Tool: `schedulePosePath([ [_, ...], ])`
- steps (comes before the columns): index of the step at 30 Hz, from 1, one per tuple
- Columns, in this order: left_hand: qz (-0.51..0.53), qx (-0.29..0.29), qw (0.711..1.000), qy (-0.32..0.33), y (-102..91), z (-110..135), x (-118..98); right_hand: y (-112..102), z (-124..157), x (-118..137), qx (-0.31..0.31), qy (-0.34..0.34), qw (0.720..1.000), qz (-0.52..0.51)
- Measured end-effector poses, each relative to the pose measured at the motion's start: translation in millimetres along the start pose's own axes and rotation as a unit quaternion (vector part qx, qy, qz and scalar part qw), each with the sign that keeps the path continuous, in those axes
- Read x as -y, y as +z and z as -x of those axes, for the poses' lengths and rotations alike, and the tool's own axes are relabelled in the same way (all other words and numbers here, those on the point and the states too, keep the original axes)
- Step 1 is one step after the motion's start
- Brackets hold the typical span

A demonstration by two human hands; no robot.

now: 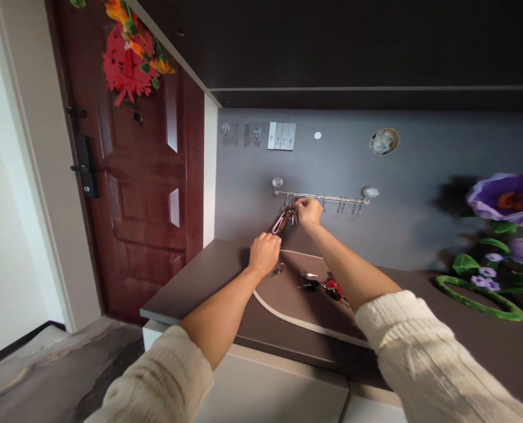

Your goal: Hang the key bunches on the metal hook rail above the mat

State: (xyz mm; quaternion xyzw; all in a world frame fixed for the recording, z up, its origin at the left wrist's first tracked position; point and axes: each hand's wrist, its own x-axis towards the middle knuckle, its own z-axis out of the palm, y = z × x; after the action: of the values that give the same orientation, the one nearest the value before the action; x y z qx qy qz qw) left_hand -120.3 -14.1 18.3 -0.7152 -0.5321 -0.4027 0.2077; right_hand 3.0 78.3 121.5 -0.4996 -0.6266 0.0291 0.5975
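Note:
My right hand (309, 210) is raised to the metal hook rail (323, 198) on the grey wall, fingers pinched at a key ring with a pink and brown strap (281, 222) that hangs from a left hook. My left hand (265, 252) is closed just below, holding the strap's lower end. Under my arms, loose keys lie on the oval mat (287, 305): one silver key (277, 271), a dark bunch (309, 281) and a red-tagged bunch (333, 289).
The dark countertop (191, 282) ends at a front edge above white cabinet doors. A red-brown door (138, 176) with a lock and a red decoration stands left. Wall switches (281, 136) sit above the rail. Purple artificial flowers (503, 235) fill the right.

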Motion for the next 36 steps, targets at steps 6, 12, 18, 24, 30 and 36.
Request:
schedulePosePath([
  [6, 0.008, 0.002, 1.000, -0.006, -0.5, 0, 0, 0, 1, 10, -0.002, 0.013, 0.999, 0.045],
  [12, 0.011, -0.001, 1.000, -0.006, -0.6, 0, 0, -2, 6, 10, 0.007, 0.016, 0.999, 0.050],
  [18, 0.005, -0.003, 1.000, -0.004, -1.7, -1, 0, 0, 12, -3, 0.016, 0.015, 1.000, 0.021],
  [24, 0.019, 0.009, 1.000, -0.005, -2.1, -1, 1, 2, 14, -14, 0.011, 0.011, 1.000, -0.025],
  [30, 0.039, 0.020, 0.999, 0.010, 0.7, 0, 5, -4, 21, -16, 0.026, 0.020, 0.999, -0.020],
  [36, 0.067, 0.063, 0.996, 0.013, 1.2, 2, 9, -26, 42, -16, 0.049, 0.012, 0.998, -0.024],
])
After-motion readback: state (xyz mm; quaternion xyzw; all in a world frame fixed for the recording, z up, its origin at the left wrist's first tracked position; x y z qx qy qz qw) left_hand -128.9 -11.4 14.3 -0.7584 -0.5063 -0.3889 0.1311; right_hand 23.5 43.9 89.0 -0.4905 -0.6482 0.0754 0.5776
